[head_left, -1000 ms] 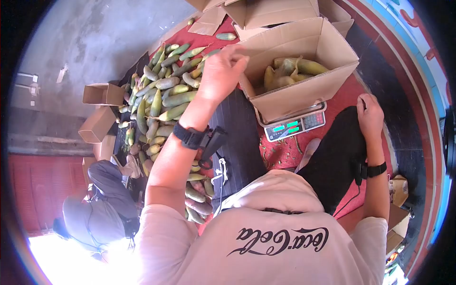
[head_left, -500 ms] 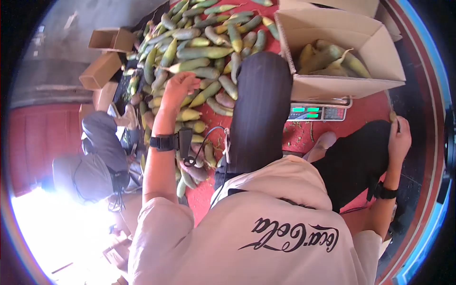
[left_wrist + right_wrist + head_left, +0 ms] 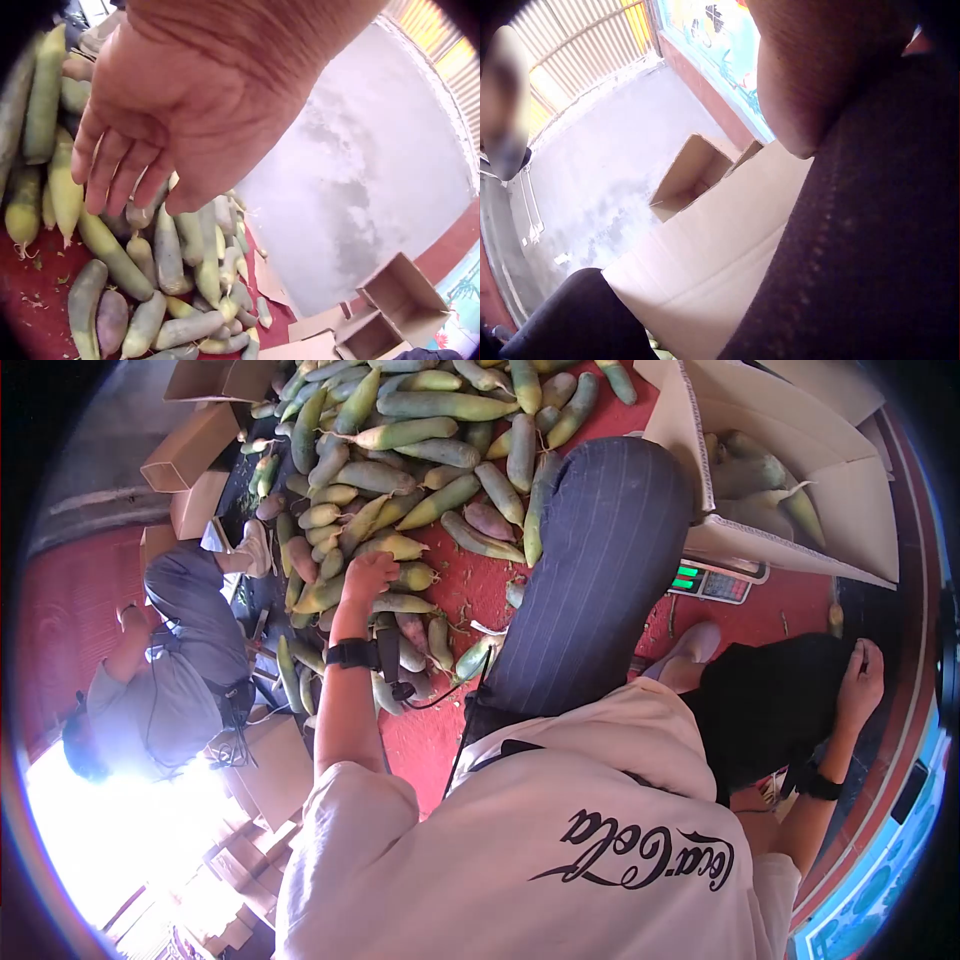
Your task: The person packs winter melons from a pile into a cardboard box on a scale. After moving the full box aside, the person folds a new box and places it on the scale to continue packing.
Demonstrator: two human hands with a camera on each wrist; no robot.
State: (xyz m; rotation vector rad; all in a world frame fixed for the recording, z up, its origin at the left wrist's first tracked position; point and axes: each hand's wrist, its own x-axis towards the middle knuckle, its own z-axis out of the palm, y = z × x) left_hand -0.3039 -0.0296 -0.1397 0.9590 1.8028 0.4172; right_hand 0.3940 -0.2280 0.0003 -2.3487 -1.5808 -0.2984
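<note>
A big pile of long green and yellow gourds lies on a red mat. My left hand reaches down to the pile's near edge. In the left wrist view the left hand hovers just over the gourds with its fingers hanging loose, and it holds nothing. My right hand rests flat on my black-trousered knee. The right wrist view shows only the heel of that hand against black cloth.
A cardboard box holding several gourds stands on a digital scale at the right. My striped-trousered leg lies between pile and box. Another person crouches at the left beside empty cartons.
My left hand has gone from the box's rim leftwards and down to the gourd pile. The view has swung that way. My right hand has stayed at my knee.
</note>
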